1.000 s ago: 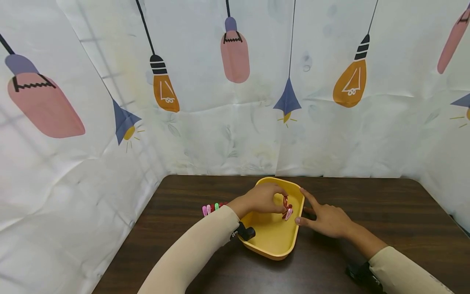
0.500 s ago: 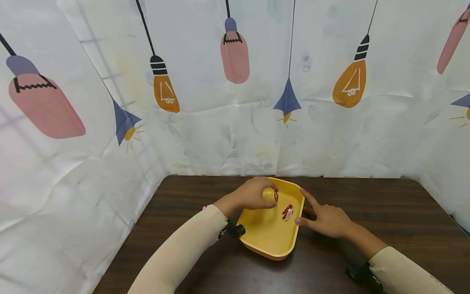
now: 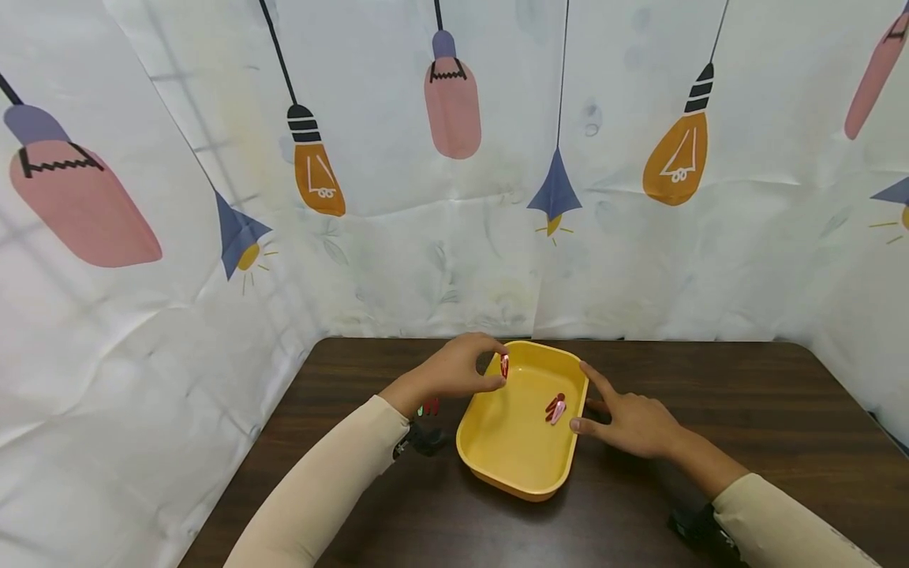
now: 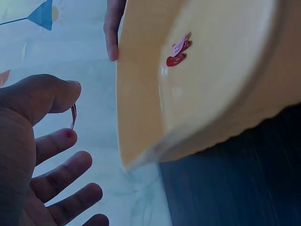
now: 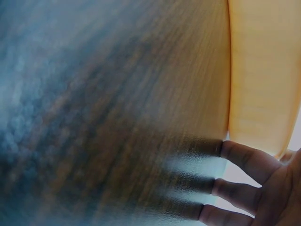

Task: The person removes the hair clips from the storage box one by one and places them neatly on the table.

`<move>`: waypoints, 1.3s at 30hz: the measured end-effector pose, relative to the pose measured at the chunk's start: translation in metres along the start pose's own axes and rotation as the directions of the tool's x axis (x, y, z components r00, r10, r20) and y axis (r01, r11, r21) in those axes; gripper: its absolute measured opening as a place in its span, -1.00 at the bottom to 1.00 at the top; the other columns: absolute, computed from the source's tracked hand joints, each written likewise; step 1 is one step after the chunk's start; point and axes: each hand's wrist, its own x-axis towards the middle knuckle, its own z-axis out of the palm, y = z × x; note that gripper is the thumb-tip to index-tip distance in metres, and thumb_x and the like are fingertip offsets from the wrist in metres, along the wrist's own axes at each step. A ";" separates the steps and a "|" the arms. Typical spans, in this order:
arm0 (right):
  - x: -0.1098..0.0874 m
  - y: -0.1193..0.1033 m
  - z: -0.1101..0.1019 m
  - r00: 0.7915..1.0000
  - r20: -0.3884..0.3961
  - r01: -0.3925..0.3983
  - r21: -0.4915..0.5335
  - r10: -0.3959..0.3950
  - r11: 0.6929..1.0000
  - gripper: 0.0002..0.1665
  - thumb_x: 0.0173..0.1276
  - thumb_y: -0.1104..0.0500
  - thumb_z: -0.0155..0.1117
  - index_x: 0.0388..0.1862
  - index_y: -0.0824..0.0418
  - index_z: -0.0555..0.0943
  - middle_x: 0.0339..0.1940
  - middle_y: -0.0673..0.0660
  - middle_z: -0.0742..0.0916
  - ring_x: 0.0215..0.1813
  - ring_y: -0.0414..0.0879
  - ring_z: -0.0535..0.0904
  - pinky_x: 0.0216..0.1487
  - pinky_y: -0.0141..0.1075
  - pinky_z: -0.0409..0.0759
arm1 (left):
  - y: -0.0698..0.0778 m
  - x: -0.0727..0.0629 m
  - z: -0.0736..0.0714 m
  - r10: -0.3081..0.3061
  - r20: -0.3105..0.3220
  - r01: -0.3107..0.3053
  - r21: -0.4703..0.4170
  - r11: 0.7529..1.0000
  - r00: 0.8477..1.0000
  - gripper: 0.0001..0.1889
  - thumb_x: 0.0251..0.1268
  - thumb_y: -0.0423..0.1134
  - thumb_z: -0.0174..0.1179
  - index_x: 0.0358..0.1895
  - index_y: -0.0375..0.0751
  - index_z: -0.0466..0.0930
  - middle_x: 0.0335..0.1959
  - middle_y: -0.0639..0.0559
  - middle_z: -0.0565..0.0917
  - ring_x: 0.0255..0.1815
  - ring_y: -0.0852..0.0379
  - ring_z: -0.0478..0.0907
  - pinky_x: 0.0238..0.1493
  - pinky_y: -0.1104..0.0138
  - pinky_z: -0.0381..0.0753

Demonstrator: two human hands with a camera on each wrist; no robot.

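Observation:
Between thumb and index fingertip, my left hand (image 3: 454,369) pinches a red snap hair clip (image 3: 504,366), held up over the left rim of a yellow tray (image 3: 507,446). The left wrist view catches that hair clip (image 4: 74,116) edge-on, its other fingers spread away from it. Inside the tray, toward its right wall, lies a small group with a pink hair clip (image 3: 559,412) on top of red hair clips (image 3: 550,407). Outstretched fingers of my right hand (image 3: 635,424) touch the tray's right side. In the right wrist view, several of its fingertips (image 5: 229,149) meet the tabletop beside the tray.
Left of the tray, partly behind my left forearm, green and red hair clips (image 3: 428,407) lie on the dark wooden table (image 3: 717,410). A white curtain (image 3: 454,260) printed with lamps hangs along the table's back edge and left side.
My left hand has lifted a red hair clip from the group in the tray and carried it leftward to the left rim. The right hand and tray have stayed put.

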 end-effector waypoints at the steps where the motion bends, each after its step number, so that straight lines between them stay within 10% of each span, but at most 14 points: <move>1: 0.000 0.000 0.000 1.000 0.000 0.001 -0.001 -0.001 1.000 0.24 0.37 -0.53 0.10 0.73 -0.08 -0.28 0.26 0.08 0.70 -0.22 0.06 0.74 -0.41 -0.12 0.56 | -0.002 -0.002 -0.001 -0.004 -0.003 0.004 -0.011 1.000 1.000 -0.48 0.37 0.05 0.34 0.32 -0.06 0.60 0.29 0.06 0.57 0.39 0.01 0.42 0.40 0.07 0.38; 39: 0.001 0.000 0.000 1.000 0.004 -0.015 0.017 0.014 1.000 0.25 0.35 -0.55 0.11 0.73 -0.11 -0.27 0.26 0.07 0.70 -0.34 -0.07 0.70 -0.52 -0.19 0.46 | -0.062 -0.075 -0.006 -0.171 -0.100 0.162 -0.097 0.982 0.980 -0.48 0.33 -0.04 0.40 0.31 -0.10 0.58 0.31 -0.05 0.54 0.40 -0.15 0.39 0.36 -0.14 0.38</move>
